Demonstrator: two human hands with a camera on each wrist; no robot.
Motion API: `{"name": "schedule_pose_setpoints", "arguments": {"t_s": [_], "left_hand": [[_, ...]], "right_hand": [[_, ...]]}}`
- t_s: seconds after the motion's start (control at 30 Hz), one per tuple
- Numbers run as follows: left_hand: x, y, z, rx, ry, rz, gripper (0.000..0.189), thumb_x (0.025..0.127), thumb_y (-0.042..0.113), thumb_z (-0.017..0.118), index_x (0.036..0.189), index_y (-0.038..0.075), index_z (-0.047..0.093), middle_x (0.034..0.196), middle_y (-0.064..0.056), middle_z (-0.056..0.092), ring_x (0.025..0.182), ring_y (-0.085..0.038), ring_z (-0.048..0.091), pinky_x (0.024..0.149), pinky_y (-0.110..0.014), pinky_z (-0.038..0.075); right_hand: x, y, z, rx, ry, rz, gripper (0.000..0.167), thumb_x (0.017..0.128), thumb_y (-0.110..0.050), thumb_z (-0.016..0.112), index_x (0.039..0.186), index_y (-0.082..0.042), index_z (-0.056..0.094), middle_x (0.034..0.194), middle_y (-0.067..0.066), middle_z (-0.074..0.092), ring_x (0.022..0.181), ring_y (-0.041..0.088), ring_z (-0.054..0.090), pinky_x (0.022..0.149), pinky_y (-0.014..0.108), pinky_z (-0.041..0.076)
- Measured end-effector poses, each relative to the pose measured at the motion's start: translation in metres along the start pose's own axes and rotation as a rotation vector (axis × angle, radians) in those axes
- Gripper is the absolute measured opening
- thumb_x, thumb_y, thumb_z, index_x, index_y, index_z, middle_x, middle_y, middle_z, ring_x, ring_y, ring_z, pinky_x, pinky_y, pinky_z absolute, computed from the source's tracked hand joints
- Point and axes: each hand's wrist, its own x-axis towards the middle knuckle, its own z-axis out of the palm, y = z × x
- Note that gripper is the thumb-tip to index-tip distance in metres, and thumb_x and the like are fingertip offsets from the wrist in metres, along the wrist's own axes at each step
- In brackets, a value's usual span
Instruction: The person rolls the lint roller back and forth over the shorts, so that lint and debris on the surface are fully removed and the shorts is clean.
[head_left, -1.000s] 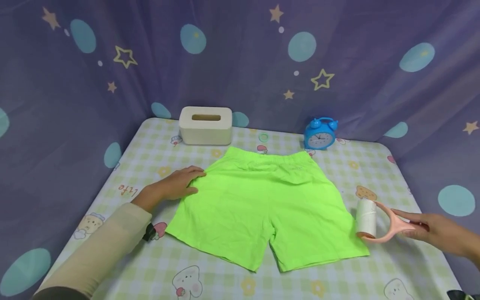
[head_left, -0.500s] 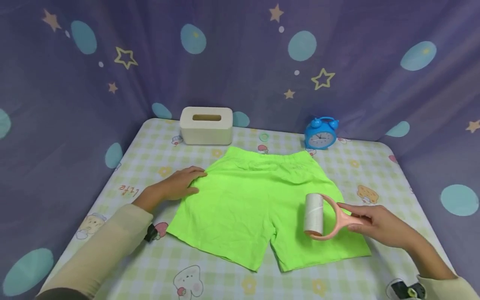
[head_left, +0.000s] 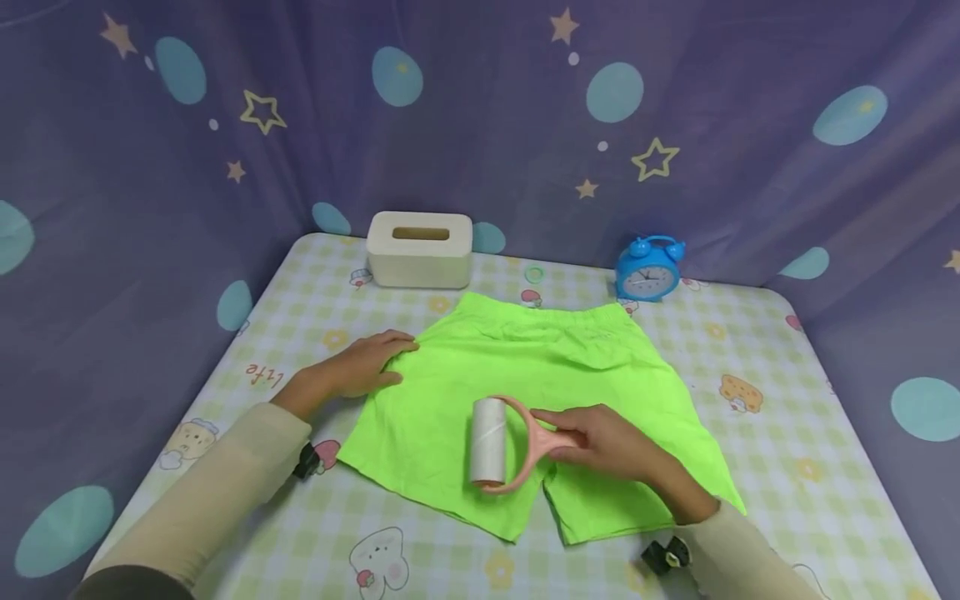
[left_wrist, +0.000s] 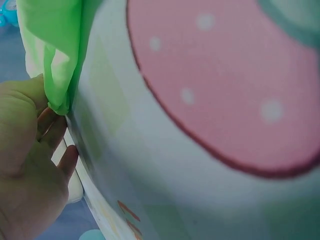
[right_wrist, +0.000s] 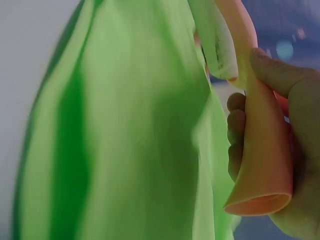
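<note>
Neon green shorts (head_left: 592, 358) lie spread flat, waistband toward the back. My left hand (head_left: 358, 365) rests at their left edge, its fingertips and thumb touching the fabric. The left wrist view shows that hand (left_wrist: 32, 150) beside a fold of the green cloth (left_wrist: 62, 55). Over the shorts' left leg, my right hand (head_left: 603, 442) grips the pink handle of a lint roller (head_left: 489, 440), whose white roll is on the cloth or close above it. In the right wrist view, curled fingers and thumb wrap the roller's hollow handle (right_wrist: 267, 150).
A cream tissue box (head_left: 420, 250) stands at the back left of the checked tabletop (head_left: 292, 283). A blue alarm clock (head_left: 648, 268) stands at the back right. A purple star-patterned curtain (head_left: 480, 150) hangs behind and along the sides.
My right hand has carried the lint roller leftward across the shorts, from the right leg's outer edge to the left leg. The left hand stays in place.
</note>
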Motion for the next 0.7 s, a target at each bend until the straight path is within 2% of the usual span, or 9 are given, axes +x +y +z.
{"name": "schedule_pose_setpoints", "arguments": {"t_s": [0.1, 0.17, 0.27, 0.33, 0.47, 0.63, 0.7], "left_hand": [[0.000, 0.000, 0.000, 0.006, -0.001, -0.005, 0.057, 0.102, 0.019, 0.063, 0.154, 0.007, 0.044, 0.159, -0.018, 0.039, 0.146, -0.041, 0.039, 0.116, -0.061, 0.035], [0.000, 0.000, 0.000, 0.018, 0.001, -0.006, 0.056, 0.102, 0.019, 0.063, 0.154, 0.007, 0.044, 0.159, -0.018, 0.039, 0.146, -0.042, 0.039, 0.115, -0.061, 0.036], [0.001, 0.000, 0.001, 0.023, 0.004, 0.004, 0.056, 0.102, 0.018, 0.063, 0.153, 0.007, 0.045, 0.158, -0.019, 0.040, 0.145, -0.042, 0.040, 0.115, -0.061, 0.036], [0.001, 0.000, 0.001, 0.024, 0.005, 0.011, 0.056, 0.101, 0.018, 0.064, 0.153, 0.006, 0.045, 0.158, -0.019, 0.040, 0.145, -0.042, 0.040, 0.115, -0.061, 0.037], [0.001, 0.002, -0.001, 0.023, 0.006, 0.009, 0.057, 0.101, 0.018, 0.065, 0.153, 0.006, 0.045, 0.158, -0.018, 0.040, 0.145, -0.041, 0.040, 0.116, -0.060, 0.037], [0.001, 0.002, 0.000, 0.029, 0.026, 0.027, 0.057, 0.099, 0.016, 0.066, 0.151, 0.004, 0.047, 0.156, -0.019, 0.043, 0.143, -0.042, 0.043, 0.114, -0.060, 0.039], [0.001, 0.002, 0.001, 0.028, 0.032, 0.043, 0.056, 0.099, 0.015, 0.067, 0.150, 0.003, 0.047, 0.155, -0.020, 0.044, 0.142, -0.042, 0.044, 0.113, -0.060, 0.040]], "right_hand": [[0.026, -0.016, 0.017, -0.051, -0.004, -0.077, 0.056, 0.096, -0.043, 0.070, 0.147, -0.025, 0.057, 0.089, -0.015, 0.068, 0.066, -0.004, 0.042, 0.063, 0.017, 0.041], [0.042, -0.026, 0.027, -0.083, -0.005, -0.120, 0.057, 0.096, -0.044, 0.069, 0.148, -0.026, 0.055, 0.083, -0.015, 0.065, 0.064, -0.003, 0.040, 0.062, 0.017, 0.039], [0.063, -0.038, 0.040, -0.129, 0.008, -0.147, 0.058, 0.096, -0.044, 0.070, 0.149, -0.028, 0.054, 0.077, -0.014, 0.061, 0.063, -0.001, 0.039, 0.061, 0.017, 0.036], [0.073, -0.045, 0.048, -0.154, 0.019, -0.156, 0.058, 0.095, -0.044, 0.071, 0.149, -0.028, 0.055, 0.079, -0.013, 0.063, 0.065, -0.001, 0.042, 0.062, 0.017, 0.037], [0.091, -0.057, 0.060, -0.179, 0.024, -0.169, 0.058, 0.095, -0.042, 0.071, 0.149, -0.025, 0.055, 0.082, -0.009, 0.067, 0.067, 0.001, 0.046, 0.063, 0.017, 0.038], [0.103, -0.070, 0.070, -0.194, 0.014, -0.165, 0.058, 0.097, -0.044, 0.069, 0.149, -0.024, 0.055, 0.085, -0.007, 0.069, 0.070, 0.000, 0.051, 0.063, 0.016, 0.040], [0.106, -0.073, 0.073, -0.198, 0.018, -0.155, 0.058, 0.097, -0.044, 0.069, 0.149, -0.024, 0.055, 0.092, -0.007, 0.073, 0.074, 0.000, 0.055, 0.065, 0.016, 0.043]]}}
